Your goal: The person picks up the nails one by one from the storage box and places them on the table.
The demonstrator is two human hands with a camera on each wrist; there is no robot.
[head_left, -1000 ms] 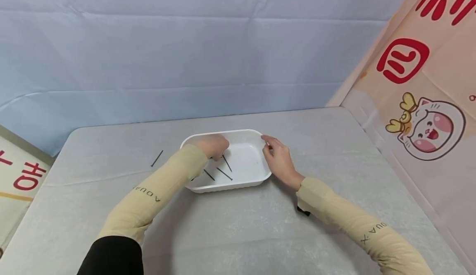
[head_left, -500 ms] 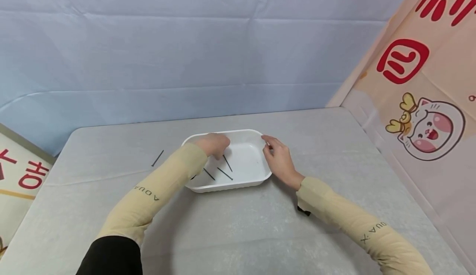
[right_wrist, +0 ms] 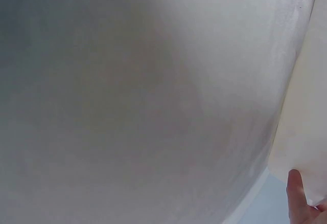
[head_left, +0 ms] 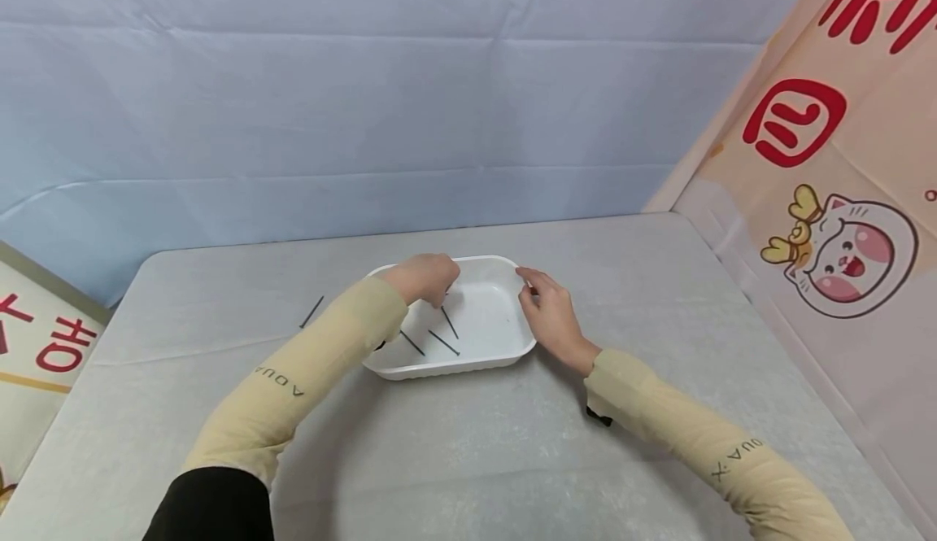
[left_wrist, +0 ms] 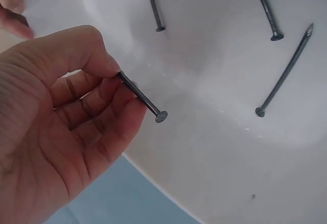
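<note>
Head view, with both wrist views. A white tray (head_left: 479, 277) is shown on a grey table (head_left: 468, 443), roughly at the centre of the tabletop. The left hand (head_left: 424, 277) is held over the far left part of the tray. In the left wrist view, a dark nail (left_wrist: 143, 98) is seen pinched between the thumb and the curled fingers (left_wrist: 110, 127) of this hand, with the flat head of the nail pointing away from the palm and hanging above the white floor of the tray, clear of it. Three further nails (left_wrist: 283, 75) are seen lying loose on the tray floor beyond the held one, well apart from each other; in the head view they appear as thin dark lines just below the left hand.

The right hand (head_left: 549, 317) is placed at the right rim of the tray, with its fingers lightly bent against the rim near the far right corner. Whether the rim is gripped or merely touched cannot be told. In the right wrist view, only one fingertip (right_wrist: 295, 196) is shown at the lower right edge, beside the pale tray wall.

One more nail (head_left: 311, 311) lies alone on the table, well to the left of the tray. Both forearms are covered by tan sleeves (head_left: 293, 386). A pale blue cloth backdrop (head_left: 366, 118) hangs behind the table.
</note>
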